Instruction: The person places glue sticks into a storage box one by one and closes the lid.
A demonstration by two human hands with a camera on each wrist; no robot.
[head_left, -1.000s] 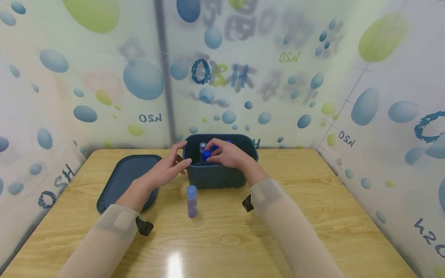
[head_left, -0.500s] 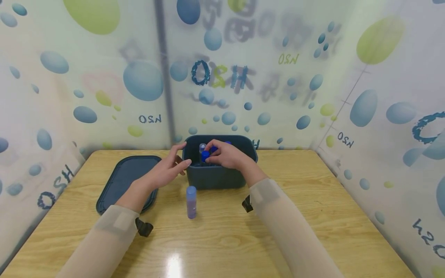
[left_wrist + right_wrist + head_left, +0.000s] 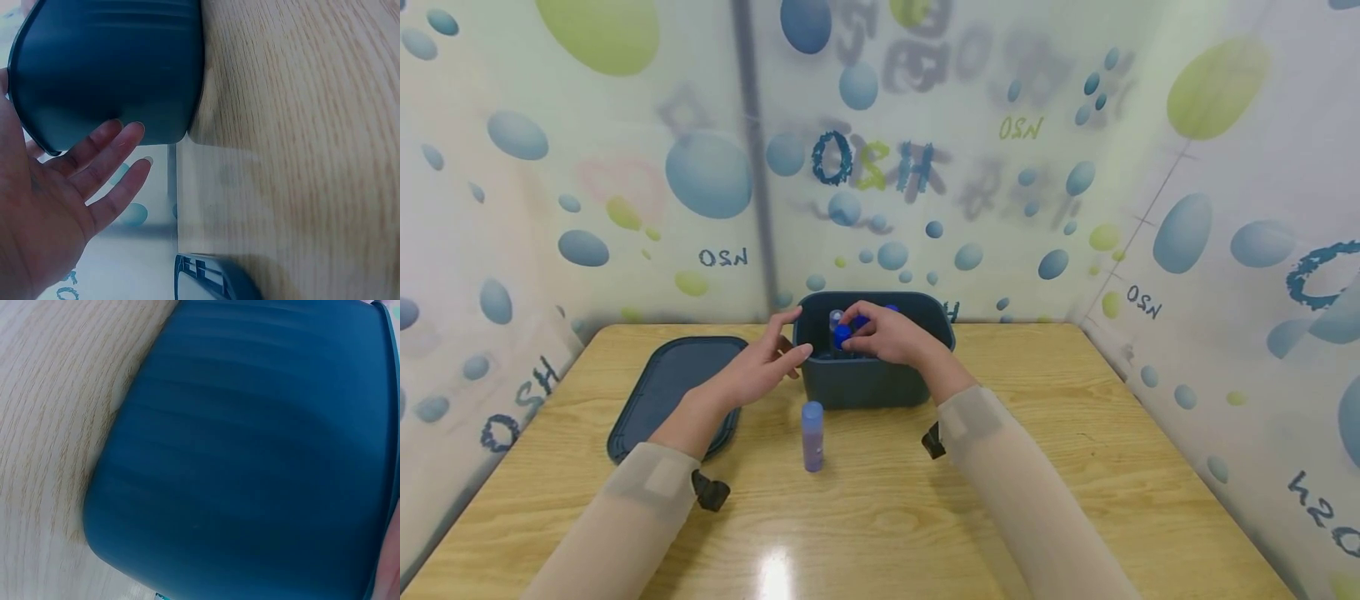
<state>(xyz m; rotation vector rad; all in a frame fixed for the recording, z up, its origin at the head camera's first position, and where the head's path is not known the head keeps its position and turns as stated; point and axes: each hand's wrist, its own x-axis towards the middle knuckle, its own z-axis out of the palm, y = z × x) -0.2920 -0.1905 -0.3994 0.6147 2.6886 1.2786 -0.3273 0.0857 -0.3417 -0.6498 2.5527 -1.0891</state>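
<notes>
Behind everything, a pale backdrop (image 3: 1000, 100) printed with blue and green ovals and mirrored lettering. Below, one wood-grained table (image 3: 1037, 517). Reaching in from the near edge, two beige sleeves (image 3: 1037, 483), cut off at the bottom. At the far middle of the table, one deep bin (image 3: 865, 387): dark blue-grey, round-cornered and open-topped, bluer and faintly ribbed in the wrist views. To its left, flat on the wood, one matching dark lid (image 3: 673, 379), partly covered by the left arm.

At the bin's left end, the left hand (image 3: 752, 367), fingers spread and loosely bent, thumb and forefinger at the rim, with no small object in its grasp. Over the bin's front rim, the right hand (image 3: 891, 333), fingers curled down inside, thumb and forefinger pinched close about a blue cap (image 3: 843, 335); beneath it, hard to make out, whatever body belongs to that cap. In the right wrist view, only a sliver of hand at the edge.

In front of the bin, standing alone, one slim translucent purple bottle (image 3: 813, 442) with a light blue cap. Inside the bin, just behind the pinched cap, one clear bottle top (image 3: 837, 317); around the right fingers, more bright blue parts (image 3: 891, 308), half hidden and impossible to count for certain.
</notes>
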